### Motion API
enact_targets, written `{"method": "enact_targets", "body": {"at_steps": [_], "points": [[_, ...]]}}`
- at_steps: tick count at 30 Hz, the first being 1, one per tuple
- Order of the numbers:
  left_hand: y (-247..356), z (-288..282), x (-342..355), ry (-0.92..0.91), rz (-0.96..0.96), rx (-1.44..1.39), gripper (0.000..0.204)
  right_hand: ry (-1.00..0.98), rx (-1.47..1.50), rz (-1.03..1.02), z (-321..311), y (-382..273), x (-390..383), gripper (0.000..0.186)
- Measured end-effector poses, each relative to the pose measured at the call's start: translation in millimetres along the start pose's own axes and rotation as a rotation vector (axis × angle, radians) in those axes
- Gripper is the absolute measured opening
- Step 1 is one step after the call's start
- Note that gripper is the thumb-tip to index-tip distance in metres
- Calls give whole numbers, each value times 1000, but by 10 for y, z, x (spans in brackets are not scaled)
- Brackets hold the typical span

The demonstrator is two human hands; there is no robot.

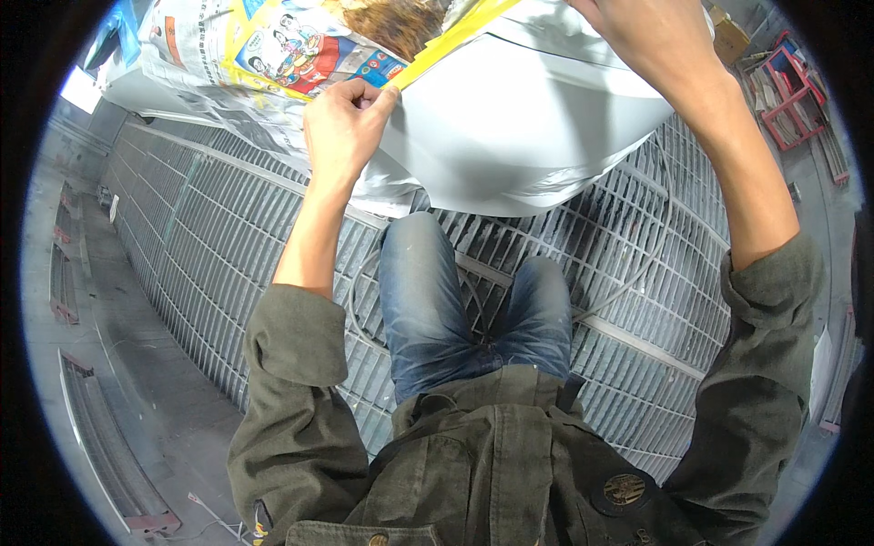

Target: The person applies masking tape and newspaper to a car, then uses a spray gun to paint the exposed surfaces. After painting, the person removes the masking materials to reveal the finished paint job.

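A smooth pale grey car body panel (510, 118), looking like a bumper, curves across the upper middle. Printed paper sheets (187, 68), like newspaper, cover its left side, with a bright picture page at their edge. Along that edge a strip of yellow masking tape (446, 44) slants up to the right against the bare panel. My left hand (344, 126) is closed, thumb and fingers pinching the tape's lower end at the paper's corner. Over the panel's upper right reaches my right hand (642, 36); its fingertips are cut off by the top edge, so their grip is hidden.
Slatted metal floor grating (228, 209) lies beneath the panel and around my knees. A thin hose or cable (651, 250) loops over it. At the right stand a red rack (787, 96) and a cardboard box (728, 38); a long metal ramp-like piece (109, 446) lies lower left.
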State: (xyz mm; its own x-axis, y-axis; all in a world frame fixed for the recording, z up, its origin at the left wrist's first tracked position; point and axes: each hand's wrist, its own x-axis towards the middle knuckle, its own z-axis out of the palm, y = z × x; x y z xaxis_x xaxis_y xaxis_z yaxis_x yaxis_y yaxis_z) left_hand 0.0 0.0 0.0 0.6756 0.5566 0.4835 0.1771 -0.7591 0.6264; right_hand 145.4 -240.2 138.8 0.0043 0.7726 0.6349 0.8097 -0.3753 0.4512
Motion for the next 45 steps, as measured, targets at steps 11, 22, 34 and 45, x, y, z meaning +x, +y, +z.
{"method": "enact_targets", "body": {"at_steps": [11,22,34,45], "points": [[22,-10,20,-1,24,61,33,3,-12,-22,-14,-6,-3,21],[-7,11,-23,-4,4,-13,30,-23,-12,5,-26,-6,-41,20],[-50,32,-6,-18,6,54,33,-36,-31,6,-1,-24,-42,22],[-33,24,11,-27,7,81,36,-38,-18,26,11,-31,-63,24]]}}
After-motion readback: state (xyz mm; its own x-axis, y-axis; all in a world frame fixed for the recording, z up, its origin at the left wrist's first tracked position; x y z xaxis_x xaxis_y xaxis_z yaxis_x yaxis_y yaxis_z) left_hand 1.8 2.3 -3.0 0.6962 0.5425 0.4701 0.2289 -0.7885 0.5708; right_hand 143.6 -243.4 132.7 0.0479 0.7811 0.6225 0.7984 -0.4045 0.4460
